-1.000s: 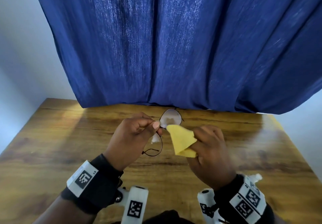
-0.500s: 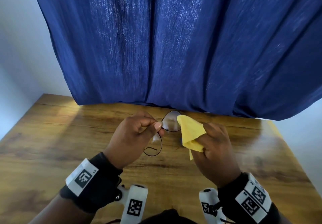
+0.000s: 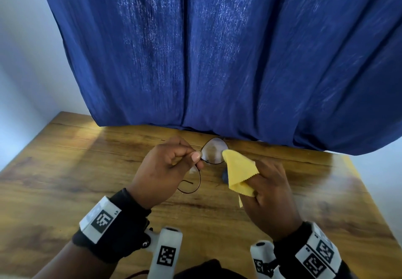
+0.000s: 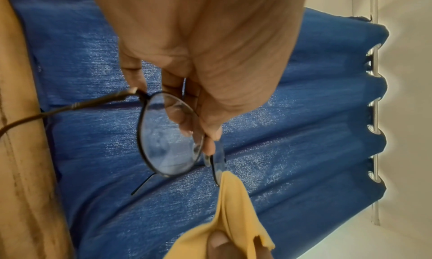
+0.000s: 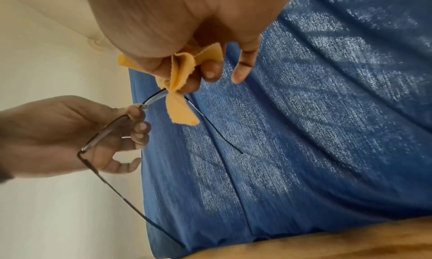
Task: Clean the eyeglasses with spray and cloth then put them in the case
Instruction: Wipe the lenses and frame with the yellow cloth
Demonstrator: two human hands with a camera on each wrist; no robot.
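Thin black wire-rimmed eyeglasses (image 3: 212, 154) (image 4: 168, 135) (image 5: 110, 126) are held above the wooden table (image 3: 76, 165). My left hand (image 3: 165, 174) (image 4: 205, 130) (image 5: 70, 133) pinches them at the bridge, between the two lenses. My right hand (image 3: 269, 194) (image 5: 187, 74) grips a folded yellow cloth (image 3: 239, 174) (image 4: 233, 216) (image 5: 182, 100), whose tip touches the edge of the far lens. In the right wrist view both temple arms hang open. No spray bottle or case is in view.
A blue curtain (image 3: 217, 50) hangs right behind the table's far edge. White walls flank it. A small dark blue object (image 3: 225, 176) lies on the table, mostly hidden behind the cloth. A dark item (image 3: 208, 270) sits at the near edge between my wrists.
The right hand has carried the cloth up and forward, from below the far lens to its right edge. The left hand keeps the same pinch on the glasses.
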